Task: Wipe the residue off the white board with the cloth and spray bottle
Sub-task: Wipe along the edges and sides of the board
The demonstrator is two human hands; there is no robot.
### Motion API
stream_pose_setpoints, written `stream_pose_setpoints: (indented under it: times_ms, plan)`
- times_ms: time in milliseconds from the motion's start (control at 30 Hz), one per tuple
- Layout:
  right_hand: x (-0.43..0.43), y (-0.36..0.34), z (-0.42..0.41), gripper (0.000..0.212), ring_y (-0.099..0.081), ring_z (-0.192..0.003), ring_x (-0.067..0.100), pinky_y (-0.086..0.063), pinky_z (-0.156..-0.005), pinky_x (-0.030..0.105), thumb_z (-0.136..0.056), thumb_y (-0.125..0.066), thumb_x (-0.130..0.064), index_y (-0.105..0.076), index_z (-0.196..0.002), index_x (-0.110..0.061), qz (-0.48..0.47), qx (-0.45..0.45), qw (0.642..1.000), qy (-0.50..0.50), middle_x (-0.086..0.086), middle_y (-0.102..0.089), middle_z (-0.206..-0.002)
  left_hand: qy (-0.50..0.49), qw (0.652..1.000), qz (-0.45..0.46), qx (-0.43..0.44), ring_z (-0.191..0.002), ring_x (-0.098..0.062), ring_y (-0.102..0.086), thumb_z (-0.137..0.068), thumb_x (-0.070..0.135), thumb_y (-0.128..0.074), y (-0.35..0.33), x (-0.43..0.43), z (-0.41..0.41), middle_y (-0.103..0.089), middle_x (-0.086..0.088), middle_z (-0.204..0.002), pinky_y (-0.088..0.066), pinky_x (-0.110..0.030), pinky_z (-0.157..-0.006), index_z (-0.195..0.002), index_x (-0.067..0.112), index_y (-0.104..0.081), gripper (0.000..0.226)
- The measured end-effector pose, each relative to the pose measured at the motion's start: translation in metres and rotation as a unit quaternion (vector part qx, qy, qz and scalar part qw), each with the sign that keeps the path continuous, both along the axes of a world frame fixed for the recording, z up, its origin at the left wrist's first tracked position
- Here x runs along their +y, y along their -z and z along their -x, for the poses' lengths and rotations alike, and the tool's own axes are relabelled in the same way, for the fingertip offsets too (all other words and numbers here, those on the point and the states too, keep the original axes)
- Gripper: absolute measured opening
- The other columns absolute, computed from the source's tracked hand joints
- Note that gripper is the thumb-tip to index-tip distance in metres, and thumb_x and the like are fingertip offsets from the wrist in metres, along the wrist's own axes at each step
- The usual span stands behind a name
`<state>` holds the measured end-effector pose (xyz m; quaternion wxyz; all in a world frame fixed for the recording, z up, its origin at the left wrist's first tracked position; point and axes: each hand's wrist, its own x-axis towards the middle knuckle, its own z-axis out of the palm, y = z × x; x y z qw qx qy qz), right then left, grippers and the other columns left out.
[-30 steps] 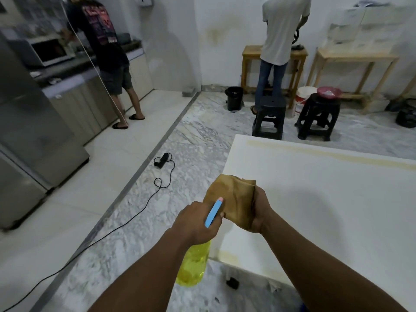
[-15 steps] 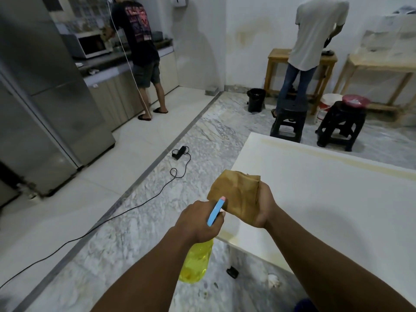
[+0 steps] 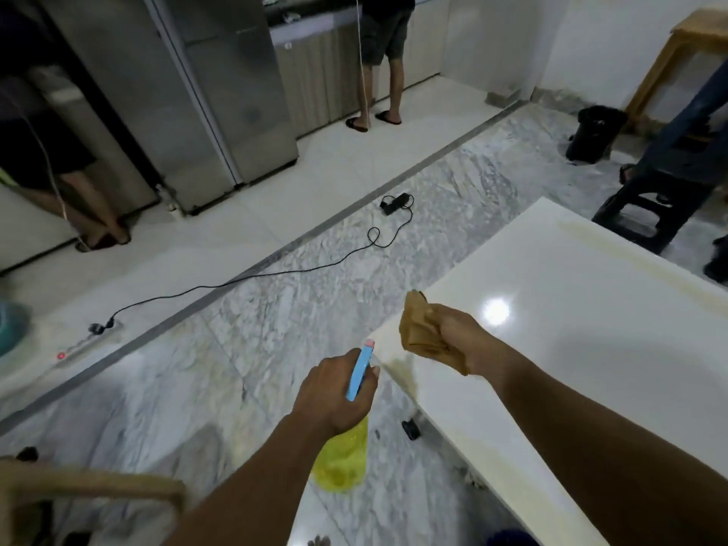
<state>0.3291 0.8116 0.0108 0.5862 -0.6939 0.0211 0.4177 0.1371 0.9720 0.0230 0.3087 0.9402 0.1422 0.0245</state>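
Note:
The white board (image 3: 583, 348) lies flat at the right, with a yellowish residue strip along its far edge and a stain at its near left corner. My right hand (image 3: 459, 333) grips a crumpled tan cloth (image 3: 419, 329) just above that left corner. My left hand (image 3: 335, 396) holds the spray bottle (image 3: 346, 459), yellow-bodied with a blue head (image 3: 360, 372), over the floor just left of the board's edge. The bottle's neck is hidden in my fist.
A black cable and adapter (image 3: 394, 202) run across the marble floor to a power strip (image 3: 90, 340). A black stool (image 3: 646, 214) and black bin (image 3: 595, 132) stand beyond the board. People stand by the steel fridge (image 3: 220, 92) and counter. A wooden frame (image 3: 90, 490) sits lower left.
The view has swung left and down. My right hand has bunched the cloth tighter and drawn away from the left hand, which still holds the bottle.

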Motion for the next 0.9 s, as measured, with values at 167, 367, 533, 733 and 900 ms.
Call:
stream_pose_setpoints:
  times_ms: [167, 367, 533, 733, 900]
  plan:
    - [0.04, 0.044, -0.007, 0.043, -0.06, -0.107, 0.025, -0.05, -0.091, 0.038, -0.101, -0.04, -0.041, -0.047, -0.141, -0.025, 0.096, -0.37, 0.885, -0.266, 0.003, -0.061, -0.124, -0.064, 0.998, 0.018, 0.0, -0.06, -0.019, -0.063, -0.094, 0.059, -0.045, 0.043, -0.017, 0.042, -0.064, 0.002, -0.069, -0.053, -0.042, -0.06, -0.091, 0.022, -0.06, 0.04]
    - [0.05, 0.136, 0.017, 0.058, -0.025, -0.146, 0.034, -0.03, -0.109, 0.062, -0.094, -0.034, -0.05, -0.047, -0.14, -0.017, 0.234, -0.591, 0.652, -0.413, 0.009, -0.038, -0.154, -0.094, 0.995, 0.003, 0.028, -0.06, -0.017, -0.059, -0.097, 0.057, -0.045, 0.073, -0.023, 0.077, -0.06, 0.003, -0.068, -0.048, -0.035, -0.058, -0.09, 0.029, -0.055, 0.03]
    - [0.056, 0.148, 0.027, 0.075, -0.014, -0.15, 0.033, -0.017, -0.119, 0.054, -0.094, -0.033, -0.058, -0.03, -0.151, -0.009, 0.233, -0.654, 0.596, -0.403, 0.014, -0.023, -0.161, -0.099, 0.994, 0.006, 0.046, -0.059, -0.017, -0.059, -0.097, 0.058, -0.042, 0.085, -0.028, 0.083, -0.061, 0.005, -0.069, -0.051, -0.037, -0.059, -0.091, 0.03, -0.054, 0.031]
    - [0.053, 0.156, 0.026, 0.067, -0.013, -0.151, 0.03, -0.017, -0.12, 0.052, -0.091, -0.041, -0.033, -0.026, -0.153, -0.01, 0.235, -0.653, 0.601, -0.396, 0.012, -0.021, -0.162, -0.106, 0.993, 0.003, 0.047, -0.063, -0.017, -0.062, -0.097, 0.054, -0.046, 0.095, -0.048, 0.082, -0.064, 0.005, -0.073, -0.052, -0.034, -0.061, -0.093, 0.03, -0.055, 0.026]
    - [0.025, 0.156, 0.035, 0.064, -0.013, -0.151, 0.027, -0.016, -0.121, 0.049, -0.093, -0.038, -0.032, -0.028, -0.153, -0.012, 0.227, -0.657, 0.606, -0.388, 0.009, -0.021, -0.163, -0.107, 0.992, 0.018, 0.062, -0.062, -0.017, -0.061, -0.097, 0.054, -0.045, 0.096, -0.08, 0.094, -0.064, 0.005, -0.073, -0.049, -0.029, -0.059, -0.093, 0.03, -0.055, 0.026]
